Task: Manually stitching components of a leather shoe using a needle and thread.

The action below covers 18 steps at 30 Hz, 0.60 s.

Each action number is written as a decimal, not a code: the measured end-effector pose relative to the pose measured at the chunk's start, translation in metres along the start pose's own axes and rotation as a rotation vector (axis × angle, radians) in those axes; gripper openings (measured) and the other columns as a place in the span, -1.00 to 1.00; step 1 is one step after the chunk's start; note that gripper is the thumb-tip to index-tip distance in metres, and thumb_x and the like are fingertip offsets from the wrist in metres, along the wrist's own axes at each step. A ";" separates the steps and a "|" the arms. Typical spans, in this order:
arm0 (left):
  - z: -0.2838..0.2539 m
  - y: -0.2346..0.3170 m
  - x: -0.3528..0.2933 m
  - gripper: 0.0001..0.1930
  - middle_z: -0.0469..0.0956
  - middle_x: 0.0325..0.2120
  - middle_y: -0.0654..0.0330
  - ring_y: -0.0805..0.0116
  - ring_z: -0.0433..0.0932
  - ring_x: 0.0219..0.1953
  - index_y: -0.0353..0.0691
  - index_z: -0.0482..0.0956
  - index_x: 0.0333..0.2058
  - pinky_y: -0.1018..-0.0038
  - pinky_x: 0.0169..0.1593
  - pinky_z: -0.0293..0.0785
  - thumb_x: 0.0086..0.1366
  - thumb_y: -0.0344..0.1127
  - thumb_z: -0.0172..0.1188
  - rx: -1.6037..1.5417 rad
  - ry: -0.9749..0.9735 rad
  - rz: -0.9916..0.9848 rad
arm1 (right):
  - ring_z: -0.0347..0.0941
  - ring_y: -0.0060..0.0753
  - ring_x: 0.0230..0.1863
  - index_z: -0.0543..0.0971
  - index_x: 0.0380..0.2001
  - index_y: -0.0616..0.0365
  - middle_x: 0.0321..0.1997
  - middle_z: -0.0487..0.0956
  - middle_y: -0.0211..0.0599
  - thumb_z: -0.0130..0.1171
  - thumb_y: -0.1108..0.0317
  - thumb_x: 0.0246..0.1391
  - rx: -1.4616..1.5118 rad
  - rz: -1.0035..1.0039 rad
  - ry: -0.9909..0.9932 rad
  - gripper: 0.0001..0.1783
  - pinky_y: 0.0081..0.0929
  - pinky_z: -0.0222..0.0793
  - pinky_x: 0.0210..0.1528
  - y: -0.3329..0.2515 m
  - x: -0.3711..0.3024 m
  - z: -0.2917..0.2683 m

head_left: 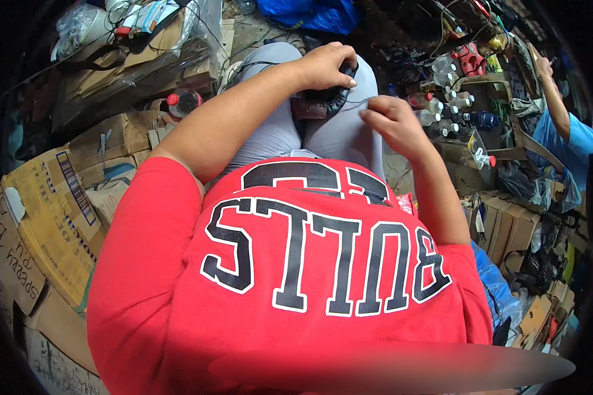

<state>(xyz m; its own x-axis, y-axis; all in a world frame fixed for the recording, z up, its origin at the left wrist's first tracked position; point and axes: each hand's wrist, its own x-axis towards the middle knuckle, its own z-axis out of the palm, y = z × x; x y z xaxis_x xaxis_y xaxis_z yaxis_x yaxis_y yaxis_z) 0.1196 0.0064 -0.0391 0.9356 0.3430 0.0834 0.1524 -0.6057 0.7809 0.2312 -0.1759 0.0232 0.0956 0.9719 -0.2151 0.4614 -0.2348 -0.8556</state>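
Across my lap, between grey-trousered knees (263,131), rests a dark item (311,109) that looks like a shoe, with black padded edging and a brown part. My left hand (324,66) is closed over its far black edge, thumb on top. A thin dark thread (358,102) runs from this item toward my right hand (398,126), which hovers just to the right with curled fingers pinched together at the thread. Part of the item is hidden under the left hand.
Several plastic bottles (441,108) stand and lie at the right, near a co-worker's arm (555,99). A red-capped dark bottle (190,102) is by my left forearm. Flattened cardboard (53,217) is piled at left; blue plastic sheeting (310,13) lies ahead.
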 end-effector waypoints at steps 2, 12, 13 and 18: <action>-0.005 -0.001 0.000 -0.61 0.47 -0.27 0.04 0.11 0.43 -0.15 -0.21 0.48 -0.32 0.35 -0.06 0.35 -0.06 -0.14 0.37 0.050 -0.021 0.047 | 0.17 -0.73 -0.54 0.42 -0.63 0.29 -0.65 0.28 -0.52 0.16 0.36 0.05 0.138 -0.062 0.112 -0.73 -0.58 0.07 -0.55 -0.001 -0.014 -0.008; -0.037 -0.001 0.007 -0.74 0.56 -0.25 0.25 0.40 0.46 -0.11 -0.24 0.57 -0.24 0.46 0.07 0.28 0.05 -0.37 0.27 -0.134 -0.405 0.037 | 0.49 -0.42 -0.41 0.65 -0.24 0.05 -0.43 0.48 -0.29 0.20 0.45 -0.03 -0.276 -0.011 0.182 -0.78 -0.49 0.37 -0.35 0.001 0.006 0.006; -0.037 0.000 0.007 -0.75 0.57 -0.26 0.25 0.40 0.47 -0.12 -0.24 0.59 -0.24 0.47 0.07 0.29 0.05 -0.38 0.26 -0.165 -0.428 -0.009 | 0.49 -0.42 -0.41 0.65 -0.24 0.05 -0.43 0.48 -0.29 0.20 0.45 -0.03 -0.278 -0.010 0.181 -0.78 -0.49 0.37 -0.35 0.003 0.007 0.006; -0.039 -0.002 0.006 -0.75 0.58 -0.26 0.23 0.41 0.50 -0.16 -0.21 0.63 -0.22 0.49 0.05 0.33 0.06 -0.43 0.23 -0.206 -0.455 -0.038 | 0.49 -0.23 -0.40 0.65 -0.27 0.04 -0.43 0.50 -0.20 0.18 0.41 -0.08 -0.362 -0.018 0.196 -0.76 -0.42 0.39 -0.32 0.004 0.012 0.006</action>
<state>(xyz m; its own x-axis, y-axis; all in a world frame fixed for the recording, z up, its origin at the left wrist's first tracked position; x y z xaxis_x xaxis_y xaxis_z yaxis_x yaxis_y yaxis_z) 0.1121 0.0377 -0.0157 0.9818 -0.0139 -0.1896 0.1655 -0.4285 0.8882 0.2289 -0.1654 0.0148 0.2343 0.9690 -0.0776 0.7420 -0.2299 -0.6298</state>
